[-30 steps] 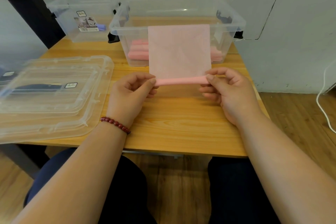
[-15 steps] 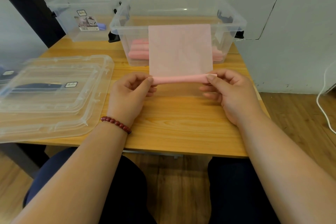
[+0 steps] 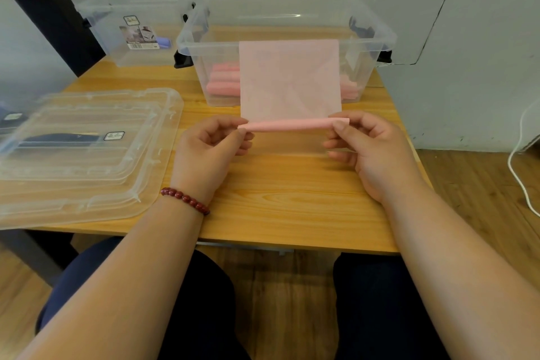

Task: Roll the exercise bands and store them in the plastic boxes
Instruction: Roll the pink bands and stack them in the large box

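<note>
A pink band (image 3: 289, 79) is held up above the table (image 3: 292, 202), in front of the person. Its lower part is wound into a tight roll that lies level between the two hands, and the unrolled part stands up from the roll as a flat sheet. The left hand (image 3: 210, 149) pinches the left end of the roll between thumb and curled fingers. The right hand (image 3: 368, 152) pinches the right end the same way, with its thumb on the near side.

Just behind the sheet stands a large clear box (image 3: 210, 47) with no lid on it and black latches at both ends. Several rolled bands (image 3: 223, 79), all pink, lie on its floor on their sides. They show through the wall to the left and right of the raised sheet, which hides the middle of the box.

A smaller clear box (image 3: 117, 17) stands to the left, farther back, and is also uncovered. It has a printed label on its front wall, and a small blue thing (image 3: 164, 42) lies inside near its right end. What that thing is cannot be told.

Clear lids (image 3: 87, 172) lie stacked on the left part of the table, with a dark shape showing through them. A red bead bracelet (image 3: 185, 199) circles the left wrist.
</note>
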